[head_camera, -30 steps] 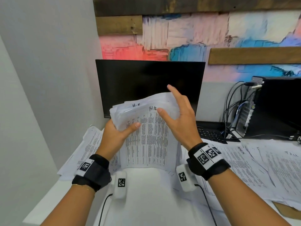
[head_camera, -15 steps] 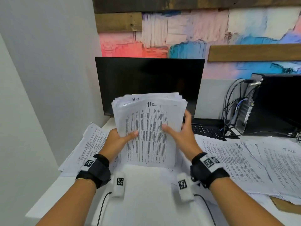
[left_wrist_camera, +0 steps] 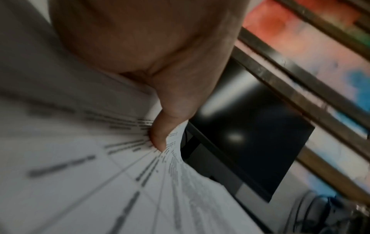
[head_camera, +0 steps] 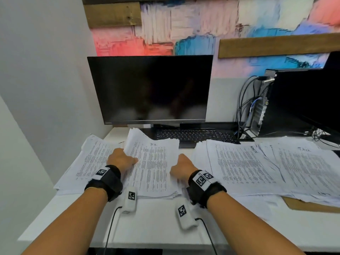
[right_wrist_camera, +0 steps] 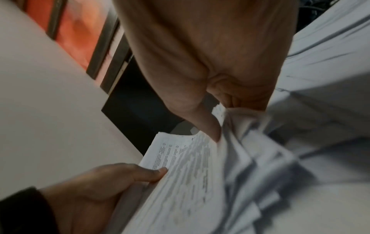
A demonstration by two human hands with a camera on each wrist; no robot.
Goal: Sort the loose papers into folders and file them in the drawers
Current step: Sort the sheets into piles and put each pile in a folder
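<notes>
office | monitor (head_camera: 150, 89) | keyboard (head_camera: 195, 135) | computer tower (head_camera: 294, 102) | paper stacks (head_camera: 244, 162)

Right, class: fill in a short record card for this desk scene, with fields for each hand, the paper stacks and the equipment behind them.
left hand: grips left edge of the centre stack, thumb on top
right hand: grips the same stack's right edge
stack position: flat on the white desk
other stacks: left stack; right stacks
behind: dark monitor, black keyboard
</notes>
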